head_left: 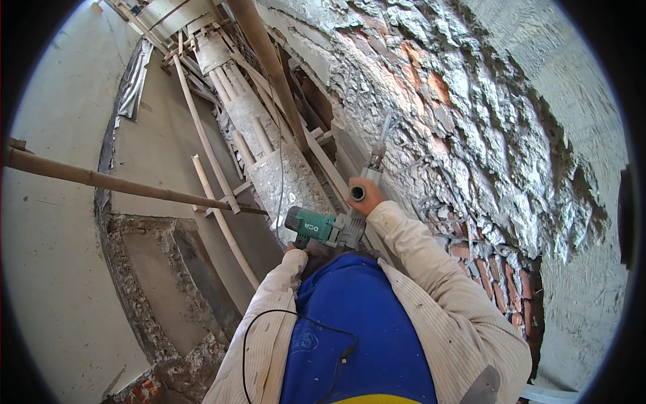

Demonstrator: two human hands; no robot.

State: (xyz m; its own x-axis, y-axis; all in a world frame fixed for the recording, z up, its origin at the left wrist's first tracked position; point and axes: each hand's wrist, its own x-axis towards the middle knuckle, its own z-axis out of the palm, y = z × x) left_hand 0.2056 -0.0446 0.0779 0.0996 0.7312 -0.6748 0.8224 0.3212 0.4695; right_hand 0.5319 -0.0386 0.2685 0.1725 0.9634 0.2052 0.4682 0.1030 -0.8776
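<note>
Drill (315, 226) lay near the view's centre, its bit (384, 131) pointing toward one o'clock, before the rough wall (431, 121); I could not tell whether the tip touched. The right hand (367, 196) was clamped on the side handle near the bit, presumably to steer and carry the front weight. The left hand (297, 250), at eight o'clock from it, seemed closed round the rear grip, though partly hidden; such spacing likely resisted twisting. The tool sat close to the blue shirt (356, 303), probably to ease the load. A cable (282, 311) looped toward six o'clock, well apart from the bit.
</note>
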